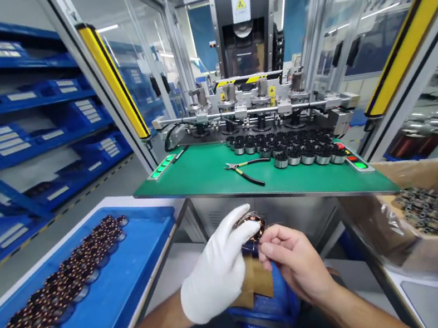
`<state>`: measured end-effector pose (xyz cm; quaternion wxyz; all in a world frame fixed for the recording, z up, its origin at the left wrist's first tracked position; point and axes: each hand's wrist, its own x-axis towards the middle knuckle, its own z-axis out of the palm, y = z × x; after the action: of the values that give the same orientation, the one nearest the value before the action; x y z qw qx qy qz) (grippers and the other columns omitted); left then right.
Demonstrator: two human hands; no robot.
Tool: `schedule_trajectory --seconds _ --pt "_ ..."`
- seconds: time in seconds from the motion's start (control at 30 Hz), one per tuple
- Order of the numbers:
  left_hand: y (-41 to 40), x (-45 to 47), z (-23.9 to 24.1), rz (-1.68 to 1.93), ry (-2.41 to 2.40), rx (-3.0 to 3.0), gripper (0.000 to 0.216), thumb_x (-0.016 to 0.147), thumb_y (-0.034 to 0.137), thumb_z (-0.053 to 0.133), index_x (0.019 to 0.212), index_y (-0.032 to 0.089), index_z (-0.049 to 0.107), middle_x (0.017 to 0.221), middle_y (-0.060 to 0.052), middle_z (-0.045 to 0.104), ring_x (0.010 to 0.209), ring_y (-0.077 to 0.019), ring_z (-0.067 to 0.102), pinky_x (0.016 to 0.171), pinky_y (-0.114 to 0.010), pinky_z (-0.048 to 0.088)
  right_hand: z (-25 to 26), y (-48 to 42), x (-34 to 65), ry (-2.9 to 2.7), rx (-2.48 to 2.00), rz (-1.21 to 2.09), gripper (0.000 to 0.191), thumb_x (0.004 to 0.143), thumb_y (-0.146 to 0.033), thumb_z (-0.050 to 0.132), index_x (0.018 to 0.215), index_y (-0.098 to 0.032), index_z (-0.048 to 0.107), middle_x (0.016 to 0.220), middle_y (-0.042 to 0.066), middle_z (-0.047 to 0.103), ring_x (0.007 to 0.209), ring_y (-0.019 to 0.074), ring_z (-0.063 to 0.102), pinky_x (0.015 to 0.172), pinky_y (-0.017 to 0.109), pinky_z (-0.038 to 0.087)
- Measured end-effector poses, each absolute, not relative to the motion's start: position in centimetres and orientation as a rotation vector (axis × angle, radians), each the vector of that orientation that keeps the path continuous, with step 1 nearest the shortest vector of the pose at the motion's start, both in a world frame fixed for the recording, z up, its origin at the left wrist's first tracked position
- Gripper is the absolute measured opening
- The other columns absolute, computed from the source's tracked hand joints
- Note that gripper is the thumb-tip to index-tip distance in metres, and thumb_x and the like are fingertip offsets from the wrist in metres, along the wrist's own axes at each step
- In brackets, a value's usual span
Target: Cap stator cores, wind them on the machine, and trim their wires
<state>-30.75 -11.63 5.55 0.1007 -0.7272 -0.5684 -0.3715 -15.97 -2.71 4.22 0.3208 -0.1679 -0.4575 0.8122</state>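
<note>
A copper-wound motor stator (259,228) with thin loose wires is held in front of the bench. My left hand (216,269), in a white glove, is closed around it with thumb and fingers. At the stator's lower right edge, my bare right hand (292,255) pinches what looks like a thin wire end; the fingertips mostly hide it. On the green bench top (204,175) beyond lie open cutting pliers (245,170) with black and yellow handles. Beside the pliers stand several rows of unwound black-topped stators (292,145).
To the left, a blue tray (138,280) holds rows of wound stators (63,287). A lined carton (383,231) of metal parts stands at right. Behind the bench is a winding machine (251,107) between yellow light barriers (113,81). Below my hands is a blue bin (266,314) with cardboard.
</note>
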Motion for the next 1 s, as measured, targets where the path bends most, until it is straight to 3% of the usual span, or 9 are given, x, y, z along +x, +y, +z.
schedule_trajectory --seconds 0.13,0.27,0.47,0.53,0.6,0.67,0.73,0.9,1.0 --pt "-11.5 -30.6 6.2 -1.34 -1.747 -2.031 0.03 0.078 0.011 0.069 0.104 0.021 0.057 0.126 -0.012 0.064 0.116 -0.0209 0.063 0.098 -0.036 0.054 3.8 -3.1 -13.8 -1.287 -0.388 2.358 0.032 0.066 -0.038 0.084 0.07 -0.015 0.063 0.044 -0.007 0.047 0.036 0.0015 0.034 0.039 0.015 0.024" --pt "-11.6 -30.2 6.8 -1.732 -1.833 -2.07 0.022 0.074 0.014 0.075 0.088 0.021 0.059 0.113 -0.008 0.069 0.105 -0.0197 0.068 0.093 -0.034 0.055 3.8 -3.5 -11.8 -1.513 -0.26 2.359 0.031 0.07 -0.04 0.081 0.069 -0.015 0.062 0.053 -0.005 0.051 0.036 0.0011 0.034 0.036 0.015 0.021" --pt "-12.2 -29.4 6.2 -2.452 -1.889 -2.074 0.034 0.061 0.004 0.076 0.084 0.019 0.056 0.117 -0.009 0.064 0.108 -0.0207 0.065 0.092 -0.031 0.053 3.1 -4.6 -11.9 -2.094 -0.292 1.596 0.021 0.088 -0.025 0.062 0.069 -0.017 0.059 0.058 -0.002 0.055 0.052 0.0083 0.048 0.051 0.02 0.038" --pt "-12.4 -29.1 5.6 -2.379 -1.903 -2.085 0.035 0.061 0.009 0.08 0.084 0.019 0.056 0.116 -0.008 0.063 0.106 -0.0198 0.065 0.092 -0.031 0.053 2.2 -4.7 -12.3 -2.184 -0.268 1.375 0.021 0.091 -0.021 0.059 0.07 -0.018 0.06 0.057 -0.003 0.055 0.053 0.0092 0.049 0.053 0.021 0.041" --pt "-12.6 -28.8 5.1 -2.161 -1.921 -2.036 0.027 0.069 0.01 0.077 0.085 0.02 0.056 0.115 -0.006 0.063 0.106 -0.0173 0.064 0.095 -0.03 0.051 1.5 -4.4 -12.4 -2.189 -0.241 1.126 0.005 0.089 -0.018 0.062 0.086 -0.019 0.065 0.071 0.001 0.063 0.065 0.0131 0.059 0.065 0.024 0.049" --pt "-12.9 -28.6 4.7 -1.961 -1.852 -2.033 0.025 0.075 0.01 0.072 0.091 0.022 0.057 0.115 -0.005 0.063 0.11 -0.0158 0.062 0.097 -0.029 0.05 1.4 -3.8 -12.3 -2.098 -0.23 0.879 0.028 0.084 -0.017 0.071 0.11 -0.019 0.063 0.096 0.008 0.067 0.09 0.0202 0.064 0.083 0.034 0.052" --pt "-13.3 -28.3 4.4 -1.863 -1.772 -2.048 0.031 0.077 0.01 0.071 0.1 0.024 0.057 0.117 -0.004 0.062 0.113 -0.0153 0.061 0.097 -0.028 0.05 2.0 -3.4 -12.2 -2.009 -0.198 0.79 0.046 0.079 -0.016 0.077 0.121 -0.018 0.058 0.108 0.012 0.064 0.101 0.0238 0.061 0.088 0.039 0.051" --pt "-14.0 -27.8 3.9 -1.749 -1.881 -1.978 0.043 0.078 0.016 0.073 0.115 0.027 0.056 0.12 -0.004 0.063 0.114 -0.0156 0.062 0.101 -0.027 0.05 3.7 -4.1 -12.5 -1.943 -0.123 0.86 0.019 0.085 -0.001 0.062 0.093 -0.017 0.062 0.079 0.003 0.06 0.075 0.0147 0.056 0.069 0.03 0.046" --pt "-14.0 -27.4 3.9 -1.895 -2.034 -1.823 0.054 0.075 0.018 0.076 0.122 0.029 0.053 0.115 -0.002 0.067 0.105 -0.0145 0.067 0.094 -0.025 0.054 3.1 -4.8 -12.9 -1.856 -0.267 1.065 0.014 0.089 -0.006 0.059 0.082 -0.018 0.061 0.074 0.0 0.057 0.071 0.0123 0.054 0.066 0.027 0.043"
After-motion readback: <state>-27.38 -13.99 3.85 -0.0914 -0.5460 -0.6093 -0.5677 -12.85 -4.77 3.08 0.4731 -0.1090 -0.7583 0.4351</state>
